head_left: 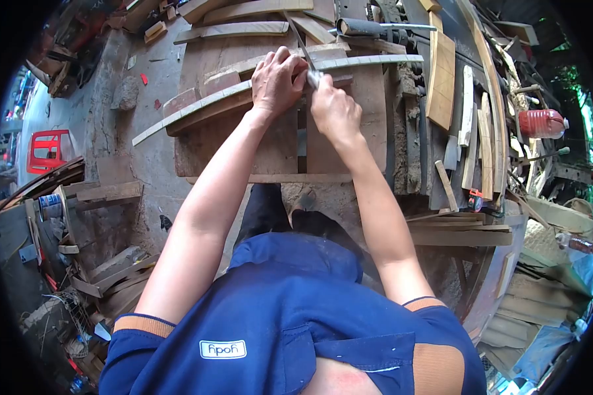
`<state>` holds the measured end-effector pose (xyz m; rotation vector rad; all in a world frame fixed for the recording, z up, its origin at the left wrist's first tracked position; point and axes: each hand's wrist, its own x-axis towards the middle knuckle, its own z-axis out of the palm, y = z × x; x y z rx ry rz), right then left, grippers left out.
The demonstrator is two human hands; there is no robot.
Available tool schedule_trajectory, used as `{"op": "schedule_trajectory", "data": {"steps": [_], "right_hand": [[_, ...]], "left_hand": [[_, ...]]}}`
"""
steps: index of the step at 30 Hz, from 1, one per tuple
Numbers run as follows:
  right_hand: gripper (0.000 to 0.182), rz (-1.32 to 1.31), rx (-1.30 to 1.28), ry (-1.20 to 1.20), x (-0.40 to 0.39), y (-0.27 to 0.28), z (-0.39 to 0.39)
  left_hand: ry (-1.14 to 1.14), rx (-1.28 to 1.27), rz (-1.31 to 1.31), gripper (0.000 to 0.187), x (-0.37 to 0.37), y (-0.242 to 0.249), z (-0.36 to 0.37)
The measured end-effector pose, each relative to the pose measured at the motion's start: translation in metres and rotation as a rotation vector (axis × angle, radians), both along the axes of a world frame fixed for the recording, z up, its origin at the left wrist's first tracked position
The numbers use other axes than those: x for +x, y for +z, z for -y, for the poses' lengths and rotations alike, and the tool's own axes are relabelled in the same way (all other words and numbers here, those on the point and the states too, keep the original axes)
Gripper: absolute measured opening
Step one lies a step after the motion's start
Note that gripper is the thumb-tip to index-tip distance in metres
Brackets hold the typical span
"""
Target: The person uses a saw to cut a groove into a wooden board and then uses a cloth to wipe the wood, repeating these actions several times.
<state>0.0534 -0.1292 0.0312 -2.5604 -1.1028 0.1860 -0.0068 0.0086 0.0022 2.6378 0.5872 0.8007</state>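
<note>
Across the wooden bench [244, 158] lies a long, thin, curved pale strip [375, 60] with marks or notches along its length. My right hand [336, 108] is closed around the light-coloured handle of a narrow dark blade [299, 36], which points away from me and crosses the strip. Just to the left, my left hand [280, 82] is closed on the strip, its fingers bent near the handle. Beneath the strip on the left are curved wood blocks [221, 82]. Where exactly the blade meets the wood is hidden by my hands.
Curved boards [244, 29] and a dark cylindrical tool [362, 27] lie at the far side. Wood pieces [441, 79] line the right, near a red-filled plastic jug [542, 124]. A red plastic chair [47, 151] stands at the left, above stacked scrap wood [109, 191].
</note>
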Motion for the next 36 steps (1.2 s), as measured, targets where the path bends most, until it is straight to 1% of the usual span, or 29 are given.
{"op": "schedule_trajectory", "data": {"steps": [1,3,5,8,11,13,15,17,20,23,25,27,30,31,32,34,36], "right_hand": [[0.019,0.009,0.007,0.004,-0.002,0.005,0.008],[0.018,-0.072,-0.099,-0.018,-0.018,0.013,0.034],[0.019,-0.086,-0.14,-0.031,-0.022,0.012,0.036],[0.019,-0.008,-0.011,-0.033,-0.003,0.0,-0.001],[0.019,-0.014,-0.018,-0.031,-0.001,0.0,-0.004],[0.019,0.012,0.01,-0.014,-0.005,0.003,0.013],[0.018,-0.068,-0.104,-0.013,-0.02,0.014,0.039],[0.017,-0.081,-0.143,-0.023,-0.021,0.014,0.037],[0.017,-0.003,0.006,-0.021,0.001,-0.001,-0.007],[0.018,-0.015,0.002,-0.011,0.0,0.002,-0.004],[0.018,0.009,-0.019,-0.012,-0.011,0.012,0.018],[0.018,-0.085,-0.188,-0.027,-0.022,0.023,0.038],[0.018,-0.06,-0.106,-0.018,-0.007,0.006,0.013],[0.017,-0.035,-0.055,-0.011,-0.002,0.005,0.001],[0.017,-0.04,-0.06,-0.027,0.0,0.005,-0.006],[0.017,-0.039,-0.054,-0.024,-0.002,0.005,0.001],[0.018,-0.054,-0.083,-0.015,-0.011,0.019,0.021]], "left_hand": [[0.004,0.007,0.009,0.017,0.002,0.003,-0.003],[0.007,0.025,-0.016,0.016,0.0,0.001,-0.001],[0.011,0.025,-0.016,0.016,-0.003,-0.001,0.0],[0.001,0.002,0.0,0.015,0.0,0.0,0.0],[-0.007,-0.003,0.015,0.016,0.0,0.0,0.0],[-0.007,0.012,0.006,0.016,0.002,-0.001,-0.001],[0.002,0.012,-0.012,0.016,0.002,-0.003,-0.002],[-0.015,0.007,0.008,0.016,0.001,-0.003,-0.002],[-0.023,-0.013,0.001,0.015,0.001,-0.002,0.001],[-0.021,-0.022,-0.001,0.014,0.0,-0.002,0.001],[-0.003,-0.007,-0.013,0.014,0.002,-0.001,-0.002],[0.015,0.009,-0.03,0.014,0.002,0.001,-0.002],[-0.008,-0.017,-0.003,0.014,0.001,0.0,0.0],[-0.015,-0.015,0.0,0.014,0.002,-0.001,0.001],[-0.013,-0.017,0.0,0.014,0.002,-0.002,0.001],[-0.008,-0.022,-0.003,0.015,0.001,-0.002,-0.001],[0.001,-0.014,-0.011,0.016,0.003,0.0,-0.002]]}}
